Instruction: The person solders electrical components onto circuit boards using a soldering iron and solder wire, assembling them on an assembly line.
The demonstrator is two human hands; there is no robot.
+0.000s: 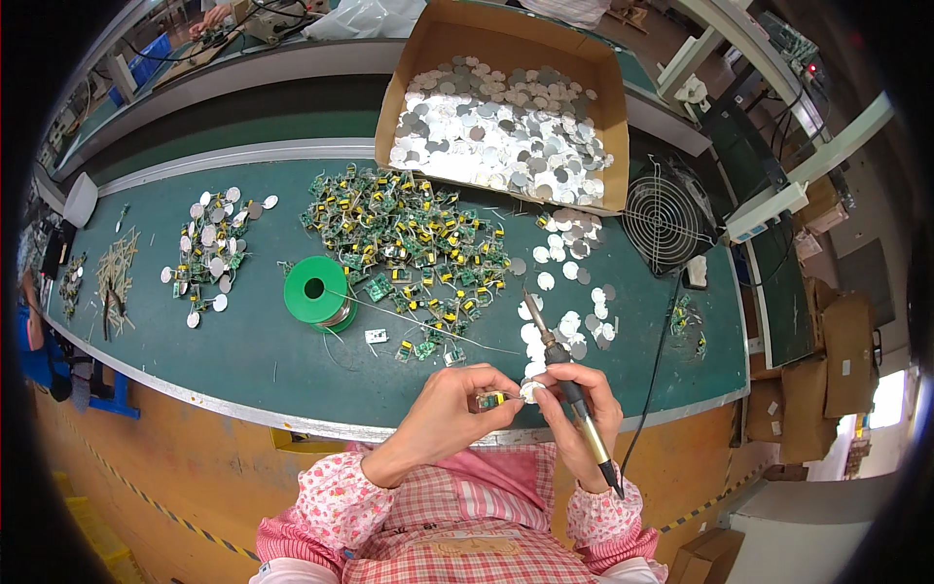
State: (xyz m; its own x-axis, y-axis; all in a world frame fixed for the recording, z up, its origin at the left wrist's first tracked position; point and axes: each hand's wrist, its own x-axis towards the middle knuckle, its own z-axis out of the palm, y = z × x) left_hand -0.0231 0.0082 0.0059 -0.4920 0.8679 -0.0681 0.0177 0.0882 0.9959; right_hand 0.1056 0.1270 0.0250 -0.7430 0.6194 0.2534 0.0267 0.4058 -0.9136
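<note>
My left hand (461, 407) is closed on a small circuit board (489, 400) with a yellow part, near the front edge of the bench. My right hand (584, 419) pinches a round white disc (531, 391) beside that board. The same hand carries a soldering iron (576, 397), its tip pointing away from me over loose discs (533, 334). Whether board and disc touch is hidden by my fingers. Left of my hands stands a green spool of solder wire (309, 292), its loose wire stretching toward them.
A heap of circuit boards (409, 234) covers the bench's middle. Behind it, a cardboard box (608, 127) holds many discs. A fan with a wire guard (666, 216) stands at right, near the iron's cord (654, 375). Boards with discs (209, 243) lie at left.
</note>
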